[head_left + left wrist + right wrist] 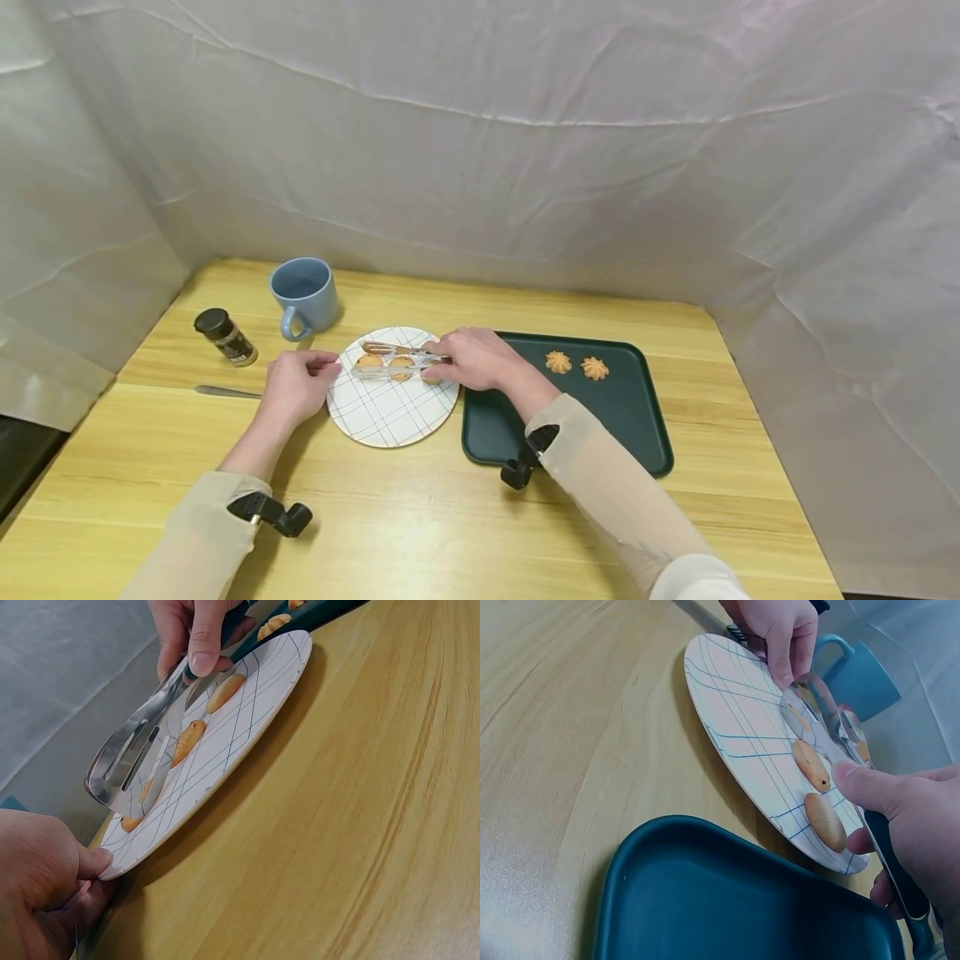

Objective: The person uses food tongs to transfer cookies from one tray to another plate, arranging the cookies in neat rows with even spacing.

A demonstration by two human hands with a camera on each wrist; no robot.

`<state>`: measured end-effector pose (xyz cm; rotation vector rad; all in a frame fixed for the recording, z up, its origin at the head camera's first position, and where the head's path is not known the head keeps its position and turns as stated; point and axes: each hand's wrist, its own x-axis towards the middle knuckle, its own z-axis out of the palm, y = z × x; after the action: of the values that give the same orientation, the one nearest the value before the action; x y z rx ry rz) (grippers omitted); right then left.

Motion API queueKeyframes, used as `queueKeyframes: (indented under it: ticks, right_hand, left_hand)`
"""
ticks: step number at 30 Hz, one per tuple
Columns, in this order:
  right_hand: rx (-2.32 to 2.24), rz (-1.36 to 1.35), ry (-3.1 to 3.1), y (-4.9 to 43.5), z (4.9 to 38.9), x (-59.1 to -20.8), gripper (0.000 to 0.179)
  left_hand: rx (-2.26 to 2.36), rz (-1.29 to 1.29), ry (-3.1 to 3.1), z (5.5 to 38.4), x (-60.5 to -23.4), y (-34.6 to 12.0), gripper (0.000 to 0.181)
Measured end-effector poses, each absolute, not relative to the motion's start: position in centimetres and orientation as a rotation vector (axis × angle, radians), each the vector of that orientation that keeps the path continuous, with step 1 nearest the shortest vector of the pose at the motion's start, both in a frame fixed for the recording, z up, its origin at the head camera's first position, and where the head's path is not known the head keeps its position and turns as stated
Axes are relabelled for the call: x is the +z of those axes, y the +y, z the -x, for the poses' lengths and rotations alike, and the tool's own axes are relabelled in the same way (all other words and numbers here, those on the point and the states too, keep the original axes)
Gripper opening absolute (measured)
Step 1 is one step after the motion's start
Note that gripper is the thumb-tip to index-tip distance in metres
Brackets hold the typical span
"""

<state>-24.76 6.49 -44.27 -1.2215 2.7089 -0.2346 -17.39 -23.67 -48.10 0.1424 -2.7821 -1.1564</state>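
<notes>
My left hand pinches the left rim of a round white plate with crossing blue lines, its thumb on top. In my right hand is a pair of metal serving tongs with slotted ends and a dark handle. The ends of the tongs are spread apart over the plate's far part, around the leftmost cookie. Three round golden cookies lie in a row there: a left one, a middle one and a right one. Whether the tongs touch the left cookie, I cannot tell.
A dark green tray stands right of the plate, with two flower-shaped cookies on it. Behind the plate is a blue mug. A black-capped spice jar and a fork are at the left.
</notes>
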Motion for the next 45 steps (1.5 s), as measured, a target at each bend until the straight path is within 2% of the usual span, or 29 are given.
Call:
queueKeyframes:
  ticks: [13,25,45]
  right_hand:
    - [-0.266,1.189,2.708,6.7,24.6,-44.2,0.060]
    - [-0.329,1.168,2.708,7.9,23.8,-42.3,0.061]
    - [-0.367,1.182,2.821,15.4,22.2,-39.6,0.058]
  left_hand:
    - [-1.143,-0.120,-2.773,17.2,-48.0,-23.4,0.024]
    - [-1.164,-0.141,-2.778,17.4,-48.0,-23.5,0.023]
    - [-1.144,-0.137,-2.786,17.7,-48.5,-24.4,0.024]
